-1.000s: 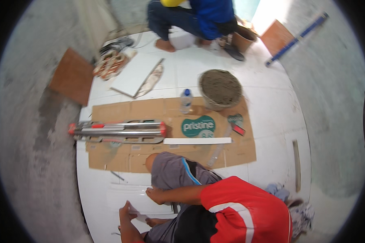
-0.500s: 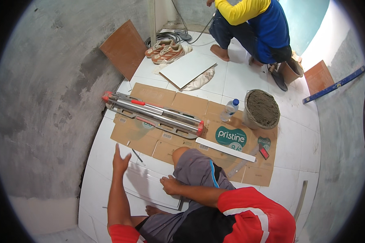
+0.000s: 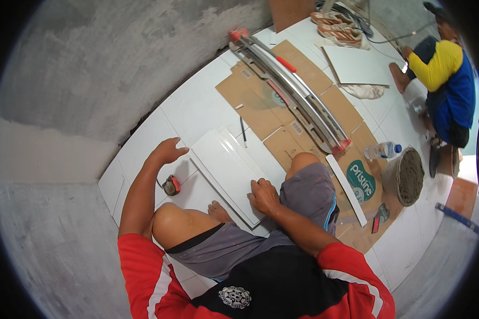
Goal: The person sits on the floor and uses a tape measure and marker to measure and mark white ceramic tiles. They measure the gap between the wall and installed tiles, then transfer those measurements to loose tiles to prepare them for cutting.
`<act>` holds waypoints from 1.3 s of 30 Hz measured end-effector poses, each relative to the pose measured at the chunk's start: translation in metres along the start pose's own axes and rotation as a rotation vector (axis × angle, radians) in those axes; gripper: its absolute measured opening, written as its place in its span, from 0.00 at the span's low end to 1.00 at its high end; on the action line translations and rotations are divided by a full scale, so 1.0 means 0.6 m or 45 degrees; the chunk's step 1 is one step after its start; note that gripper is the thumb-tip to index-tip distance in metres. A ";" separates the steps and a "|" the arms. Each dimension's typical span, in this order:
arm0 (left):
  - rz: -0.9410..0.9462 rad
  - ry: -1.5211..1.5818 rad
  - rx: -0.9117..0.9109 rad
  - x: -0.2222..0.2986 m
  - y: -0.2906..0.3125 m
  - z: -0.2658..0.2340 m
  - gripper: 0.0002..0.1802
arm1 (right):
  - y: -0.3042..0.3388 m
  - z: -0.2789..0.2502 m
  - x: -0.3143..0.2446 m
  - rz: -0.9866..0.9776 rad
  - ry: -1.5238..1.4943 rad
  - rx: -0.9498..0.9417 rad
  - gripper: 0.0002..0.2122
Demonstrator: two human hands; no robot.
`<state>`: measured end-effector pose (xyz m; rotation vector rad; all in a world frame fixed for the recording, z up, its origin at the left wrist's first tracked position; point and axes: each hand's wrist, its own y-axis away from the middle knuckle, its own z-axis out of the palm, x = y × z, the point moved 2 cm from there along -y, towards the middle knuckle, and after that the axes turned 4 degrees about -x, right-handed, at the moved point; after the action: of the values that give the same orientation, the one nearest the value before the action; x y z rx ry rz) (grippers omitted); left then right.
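Under the right hand (image 3: 264, 196), the white tile (image 3: 231, 178) lies flat on the floor (image 3: 197, 103), its other end just beside the left hand (image 3: 167, 151). Right fingers curl down at the tile's end; can't tell if they pinch it or only rest there, thumb not readable. Left hand looks empty, index stretched out by the tile's corner; contact not confirmable.

Step in hand, as judged: positioning or steadying the tile. Shifting it would call for a firm right hold and the left seated at its corner; measuring, for the left to drop to the tape measure (image 3: 172, 185) just below it.

Unclear: lines along the tile's far long edge, maybe a second piece stacked, maybe reflection. Underside hidden; right hand covers part of the end edge. Right of the right hand, past the knee, a narrow white strip (image 3: 347, 190) lies on cardboard (image 3: 239, 87); farther off, the tile cutter (image 3: 295, 85) hides some of that cardboard. Co-worker (image 3: 441, 66) is well beyond both hands, handwork too small to read.
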<state>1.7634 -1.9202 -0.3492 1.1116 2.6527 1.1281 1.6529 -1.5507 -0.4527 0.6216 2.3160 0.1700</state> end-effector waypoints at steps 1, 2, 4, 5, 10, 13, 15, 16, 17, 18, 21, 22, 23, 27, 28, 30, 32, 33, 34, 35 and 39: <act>0.014 -0.010 0.048 -0.056 -0.002 0.029 0.43 | -0.001 0.001 -0.009 -0.014 0.011 0.013 0.16; -0.035 0.058 0.047 -0.090 0.002 0.062 0.43 | -0.001 0.003 -0.015 -0.024 0.020 0.027 0.15; -0.118 0.192 0.049 -0.140 0.016 0.124 0.42 | 0.000 -0.007 -0.018 0.006 0.004 0.013 0.16; -0.134 0.289 0.117 -0.149 0.024 0.159 0.41 | 0.000 -0.009 -0.012 0.029 -0.001 0.007 0.16; -0.001 0.487 0.615 -0.120 0.079 0.340 0.30 | -0.044 0.000 0.015 0.103 -0.252 0.184 0.16; 0.262 0.392 0.843 -0.093 0.110 0.430 0.28 | -0.124 -0.005 0.032 0.195 -0.397 0.343 0.16; 0.117 0.558 0.863 -0.041 0.140 0.454 0.29 | -0.190 -0.033 0.052 0.173 -0.281 0.430 0.16; 0.152 0.603 1.023 -0.003 0.161 0.443 0.29 | -0.222 -0.049 0.066 0.155 -0.235 0.477 0.16; 0.128 0.601 1.105 0.006 0.180 0.442 0.29 | -0.255 -0.053 0.055 0.132 -0.196 0.450 0.16; 0.109 0.603 1.181 0.018 0.193 0.443 0.29 | -0.284 -0.059 0.047 0.120 -0.151 0.431 0.16; -0.007 0.560 1.030 0.000 0.186 0.468 0.30 | -0.356 -0.059 0.024 0.256 -0.046 0.269 0.18; -0.020 0.557 0.902 -0.017 0.181 0.471 0.31 | -0.371 -0.056 0.016 0.293 -0.024 0.249 0.20; -0.020 0.560 0.777 -0.025 0.172 0.475 0.32 | -0.386 -0.055 0.018 0.334 0.004 0.239 0.21; -0.006 0.572 0.623 -0.039 0.164 0.490 0.38 | -0.418 -0.041 0.008 0.482 0.222 0.185 0.25; 0.019 0.552 0.590 -0.044 0.163 0.494 0.40 | -0.418 -0.037 -0.001 0.528 0.261 0.171 0.25; 0.058 0.500 0.512 -0.035 0.146 0.491 0.45 | -0.425 -0.044 0.034 0.487 0.189 0.133 0.20; 0.048 0.438 0.416 -0.037 0.148 0.502 0.49 | -0.427 -0.025 0.049 0.448 0.140 0.169 0.15; 0.060 0.457 0.413 -0.037 0.143 0.514 0.54 | -0.433 -0.026 0.064 0.413 0.217 0.220 0.13; 0.057 0.445 0.429 -0.040 0.148 0.520 0.54 | -0.433 -0.019 0.054 0.404 0.174 0.226 0.12; 0.056 0.433 0.451 -0.037 0.153 0.515 0.54 | -0.435 -0.021 0.054 0.392 0.116 0.241 0.12; 0.068 0.397 0.483 -0.018 0.151 0.494 0.52 | -0.393 -0.051 0.085 0.377 -0.256 0.297 0.10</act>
<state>1.9168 -1.7040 -0.5103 1.1437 3.1999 0.8902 1.5093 -1.7308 -0.5306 1.0503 2.0563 -0.0266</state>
